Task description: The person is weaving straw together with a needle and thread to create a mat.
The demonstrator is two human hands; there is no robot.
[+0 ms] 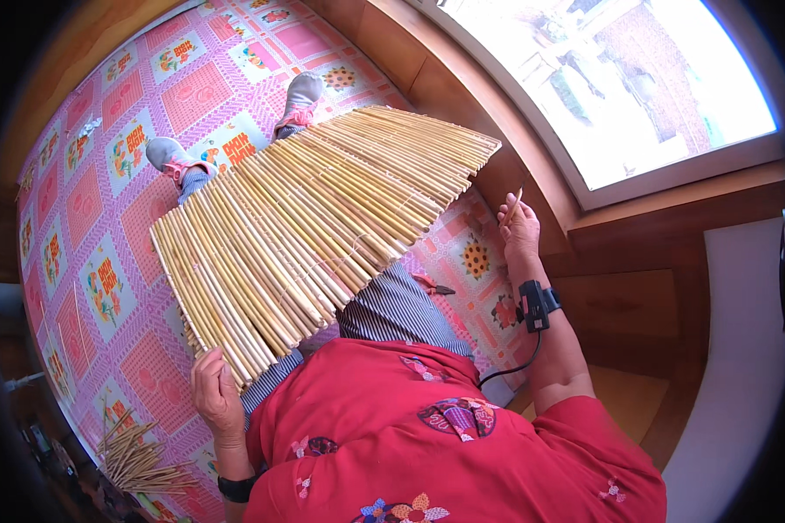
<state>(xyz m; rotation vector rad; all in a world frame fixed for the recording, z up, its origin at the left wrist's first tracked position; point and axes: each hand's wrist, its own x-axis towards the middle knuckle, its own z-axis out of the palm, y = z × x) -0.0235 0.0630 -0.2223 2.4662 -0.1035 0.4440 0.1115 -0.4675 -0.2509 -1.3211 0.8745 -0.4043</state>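
Here we sit on the floor with legs stretched out, and a mat of bound pale reeds (314,218) lies across our lap, fanned wide from the lower left up to the right. Our left hand (214,397) has its grip clenched on the mat's near corner, fingers curled under the reed ends by the left thigh. Our right hand (519,231) is lifted just off the mat's right edge, its grip pinching a single thin reed stick (514,207) that points up toward the wooden sill (462,78) — hand and mat look apart, though only narrowly.

The mat's far edge runs ragged, reed tips stepping out toward the sill, and its top right corner comes close to the wood without clearly touching it. Beyond the far edge both grey shoes (301,91) show on the pink patterned floor cloth (87,227). That cloth spreads open to the left of the mat — plenty of bare room there as far as its outer border. To the right the room is tighter: a strip of cloth between the mat and the sill, where small red-handled snips (433,285) lie beside the striped trouser leg. At the lower left edge, well apart from the mat, a loose heap of spare reeds (135,458) lies, though the fisheye rim blurs it somewhat.
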